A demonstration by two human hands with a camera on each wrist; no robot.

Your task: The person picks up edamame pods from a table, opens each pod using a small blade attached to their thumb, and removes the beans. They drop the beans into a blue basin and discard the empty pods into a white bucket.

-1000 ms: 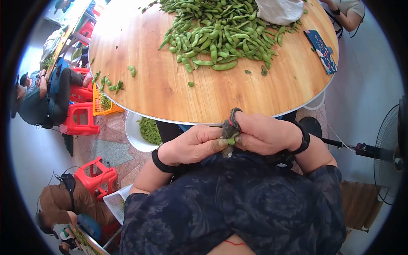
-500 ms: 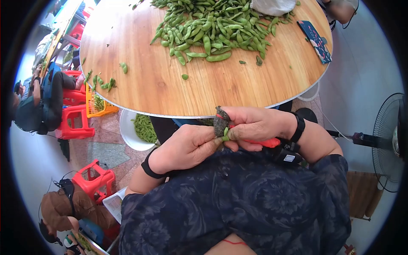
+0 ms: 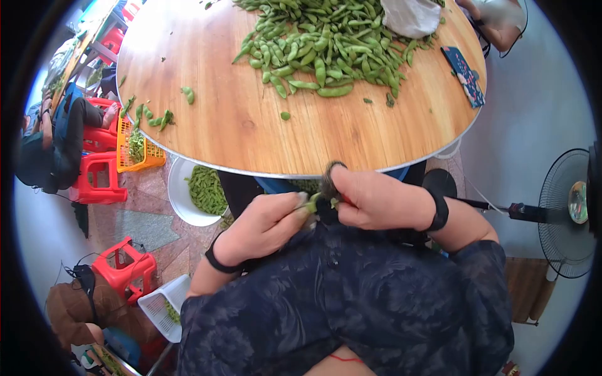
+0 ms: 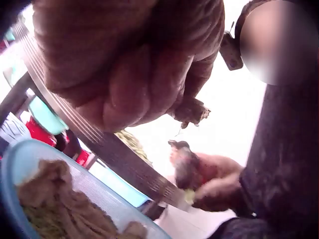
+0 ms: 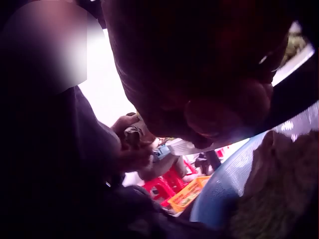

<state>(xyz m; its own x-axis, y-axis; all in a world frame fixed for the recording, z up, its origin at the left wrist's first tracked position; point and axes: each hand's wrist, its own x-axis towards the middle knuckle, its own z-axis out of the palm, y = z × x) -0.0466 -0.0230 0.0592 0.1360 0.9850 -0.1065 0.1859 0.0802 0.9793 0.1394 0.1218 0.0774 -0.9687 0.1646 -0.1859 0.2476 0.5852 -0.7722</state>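
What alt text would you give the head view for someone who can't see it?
A person's left hand pinches a green pod close to the right hand, just off the near edge of a round wooden table; a heap of green pods lies toward its far side.

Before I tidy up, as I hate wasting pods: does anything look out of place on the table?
Yes: a few stray pods lie by the left edge of the table, apart from the main heap, as if scattered.

Pods (image 3: 322, 45) are green, the shirt (image 3: 351, 276) floral navy
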